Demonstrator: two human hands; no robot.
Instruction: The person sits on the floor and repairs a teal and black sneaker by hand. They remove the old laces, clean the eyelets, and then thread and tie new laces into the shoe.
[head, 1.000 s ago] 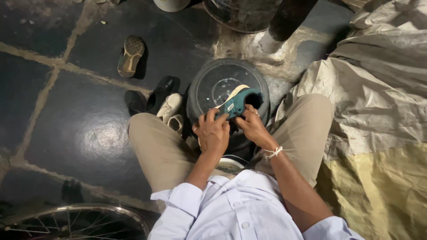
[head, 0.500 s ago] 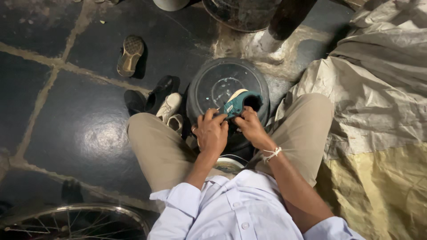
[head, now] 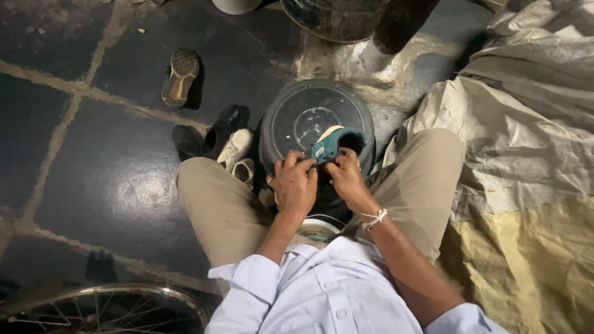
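Over the black tub (head: 297, 117) between our knees, we hold a teal shoe (head: 334, 145), fingers of both the left hand (head: 295, 185) and right hand (head: 346, 179) pinching it steady; 4 loose shoes (head: 232, 148) lie beside.

We see a small teal shoe (head: 335, 146) with pale sole, tilted, opening facing right, just above frame centre, over a round black lid (head: 297, 117).
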